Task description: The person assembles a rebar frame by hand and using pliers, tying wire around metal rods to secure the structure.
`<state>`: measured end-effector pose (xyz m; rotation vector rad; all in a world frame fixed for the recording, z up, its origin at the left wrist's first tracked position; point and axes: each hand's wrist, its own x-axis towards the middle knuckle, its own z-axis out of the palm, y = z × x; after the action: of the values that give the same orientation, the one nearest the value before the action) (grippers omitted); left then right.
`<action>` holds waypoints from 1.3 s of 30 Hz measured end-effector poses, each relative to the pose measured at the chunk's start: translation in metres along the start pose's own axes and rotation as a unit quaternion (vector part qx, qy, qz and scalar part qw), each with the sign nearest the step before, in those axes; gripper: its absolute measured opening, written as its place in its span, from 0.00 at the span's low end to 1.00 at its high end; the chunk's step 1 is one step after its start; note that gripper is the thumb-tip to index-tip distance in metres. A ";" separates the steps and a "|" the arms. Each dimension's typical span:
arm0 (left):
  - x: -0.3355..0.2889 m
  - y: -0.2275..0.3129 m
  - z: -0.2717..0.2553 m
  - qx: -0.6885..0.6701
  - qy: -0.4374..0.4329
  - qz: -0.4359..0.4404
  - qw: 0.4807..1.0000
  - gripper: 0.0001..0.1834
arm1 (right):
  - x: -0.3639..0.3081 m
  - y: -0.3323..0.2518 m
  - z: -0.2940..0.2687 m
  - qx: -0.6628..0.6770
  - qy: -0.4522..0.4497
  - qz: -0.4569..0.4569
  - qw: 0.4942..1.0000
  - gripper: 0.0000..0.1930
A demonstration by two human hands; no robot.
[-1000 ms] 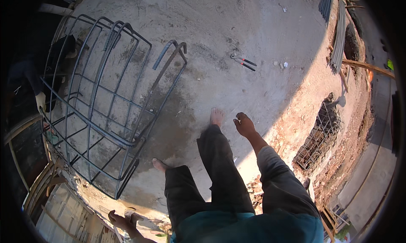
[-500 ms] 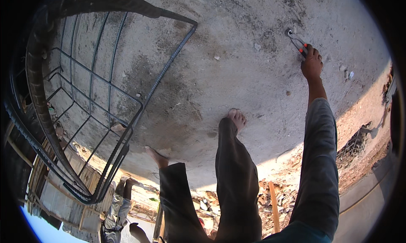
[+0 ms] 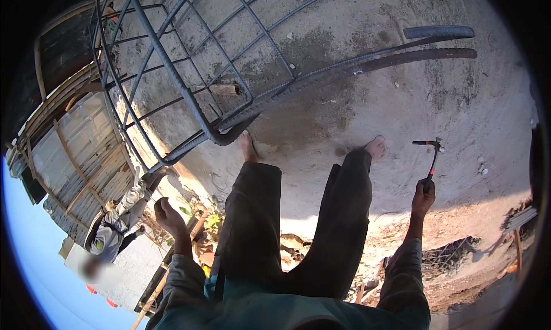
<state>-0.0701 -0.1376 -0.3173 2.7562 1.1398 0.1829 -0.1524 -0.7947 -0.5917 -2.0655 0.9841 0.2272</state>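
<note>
In my right hand (image 3: pixel 423 199) is a pair of pincers (image 3: pixel 431 168) with dark handles and orange marks. I grip one handle while the other swings out to the left, so the pincers are spread wide above the concrete floor. My left hand (image 3: pixel 169 218) is raised at the lower left beside my leg, holding nothing, its fingers loosely bent and apart. Ahead and to the left stands a cage of tied steel rebar (image 3: pixel 183 89). Its thick ribbed bars (image 3: pixel 344 66) reach across in front of my feet, and neither hand touches it.
Another person (image 3: pixel 123 215) is at the left beyond the cage, near a wall of boards (image 3: pixel 80 152). A piece of wood (image 3: pixel 222 89) lies under the cage. Small stones (image 3: pixel 483 170) lie on the floor at right. Rubble and a pile of thin rods (image 3: pixel 447 255) are at the lower right.
The pincers have come nearer to me and their handles have swung apart. My left hand has risen into clearer view. The rebar cage now appears further right, its bars crossing ahead of me.
</note>
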 end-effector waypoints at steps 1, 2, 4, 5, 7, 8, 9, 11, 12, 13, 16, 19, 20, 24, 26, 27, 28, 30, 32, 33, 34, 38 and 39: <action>-0.002 0.010 -0.001 -0.049 -0.031 0.013 0.998 0.12 | -0.046 -0.033 -0.009 0.018 -0.005 -0.015 1.000 0.07; 0.000 0.026 0.002 -0.130 -0.054 0.041 0.989 0.11 | -0.077 -0.057 -0.014 0.015 -0.039 -0.042 0.998 0.10; -0.014 0.056 -0.008 -0.187 -0.193 0.026 0.963 0.10 | -0.154 -0.141 -0.017 -0.016 -0.105 -0.090 0.990 0.12; -0.022 0.067 -0.010 -0.270 -0.276 0.047 0.921 0.13 | -0.182 -0.169 -0.015 -0.026 -0.149 -0.129 0.980 0.12; -0.037 0.084 -0.012 -0.353 -0.388 0.120 0.843 0.26 | -0.235 -0.243 0.014 0.026 -0.203 -0.237 0.950 0.09; -0.036 0.086 -0.015 -0.360 -0.466 0.152 0.794 0.32 | -0.257 -0.267 0.031 0.026 -0.215 -0.275 0.937 0.10; -0.032 0.089 -0.021 -0.379 -0.502 0.166 0.759 0.33 | -0.279 -0.301 0.058 0.094 -0.208 -0.296 0.927 0.12; -0.018 0.084 -0.046 -0.416 -0.527 0.192 0.716 0.32 | -0.331 -0.346 0.091 0.175 -0.241 -0.226 0.928 0.22; -0.004 0.079 -0.055 -0.439 -0.510 0.207 0.710 0.31 | -0.350 -0.361 0.115 0.228 -0.256 -0.202 0.917 0.33; 0.004 0.069 -0.062 -0.457 -0.492 0.220 0.707 0.30 | -0.365 -0.375 0.136 0.265 -0.276 -0.190 0.904 0.34; 0.017 0.047 -0.074 -0.482 -0.452 0.251 0.708 0.30 | -0.401 -0.417 0.191 0.370 -0.296 -0.147 0.868 0.33; 0.056 0.026 -0.082 -0.410 -0.502 0.227 0.727 0.22 | -0.423 -0.434 0.202 0.394 -0.291 -0.082 0.868 0.24; 0.068 0.015 -0.067 -0.426 -0.421 0.198 0.776 0.19 | -0.425 -0.440 0.200 0.401 -0.306 -0.045 0.862 0.19; 0.119 -0.001 0.024 -0.384 -0.237 0.097 0.887 0.16 | -0.395 -0.390 0.217 0.328 -0.331 0.102 0.879 0.11; 0.135 0.010 0.039 -0.333 -0.213 0.167 0.903 0.19 | -0.374 -0.379 0.235 0.333 -0.351 0.159 0.861 0.11; 0.133 0.010 0.057 -0.309 -0.213 0.181 0.909 0.20 | -0.368 -0.374 0.249 0.347 -0.339 0.170 0.858 0.11; 0.133 0.011 0.077 -0.284 -0.210 0.199 0.914 0.21 | -0.359 -0.371 0.263 0.363 -0.328 0.177 0.854 0.11; 0.132 0.014 0.101 -0.287 -0.243 0.210 0.903 0.21 | -0.341 -0.370 0.282 0.299 -0.417 0.143 0.847 0.12; 0.139 0.015 0.106 -0.338 -0.308 0.188 0.869 0.20 | -0.330 -0.367 0.294 0.270 -0.455 0.120 0.840 0.12; 0.139 0.018 0.100 -0.375 -0.311 0.173 0.856 0.18 | -0.324 -0.369 0.297 0.271 -0.454 0.115 0.841 0.12; 0.140 0.017 0.102 -0.382 -0.325 0.174 0.847 0.17 | -0.323 -0.371 0.298 0.272 -0.454 0.109 0.842 0.12; 0.141 0.017 0.104 -0.453 -0.357 0.124 0.808 0.14 | -0.332 -0.369 0.306 0.219 -0.490 0.095 0.838 0.13; 0.140 0.017 0.103 -0.480 -0.358 0.095 0.795 0.14 | -0.330 -0.372 0.305 0.234 -0.471 0.103 0.844 0.13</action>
<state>0.0575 -0.0603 -0.4075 1.7206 0.3629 -0.2086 -0.0585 -0.2477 -0.4129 -1.1382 0.5384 0.9162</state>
